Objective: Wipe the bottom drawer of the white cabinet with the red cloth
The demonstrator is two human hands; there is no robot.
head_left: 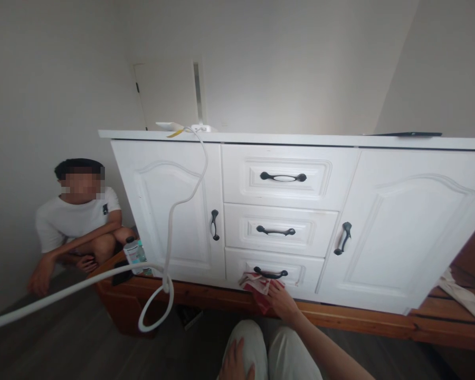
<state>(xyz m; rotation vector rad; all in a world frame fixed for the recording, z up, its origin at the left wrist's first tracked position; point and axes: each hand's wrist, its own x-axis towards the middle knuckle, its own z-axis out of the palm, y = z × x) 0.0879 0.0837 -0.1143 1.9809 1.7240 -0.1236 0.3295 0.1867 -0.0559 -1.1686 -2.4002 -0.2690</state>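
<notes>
The red and white cloth is bunching up under the right hand, right by the bottom handle. The right fingers are sitting close together and holding the cloth. The thumb is hiding, so I cannot tell if it is pinching too. Some cloth is poking out to the left of these fingers, and a red bit is hanging below them. The left hand is resting on a knee, lower than the right fingers, with its own fingers spreading a little.

Above the right fingers, the bottom drawer, the middle drawer and the top drawer are going up in a row. The white cabinet is sitting on a wood bench. To the left of the fingers, a white cord is hanging in a loop. Farther left, bottles are standing, and a person is crouching. High up to the right of the fingers, a dark flat thing is lying.
</notes>
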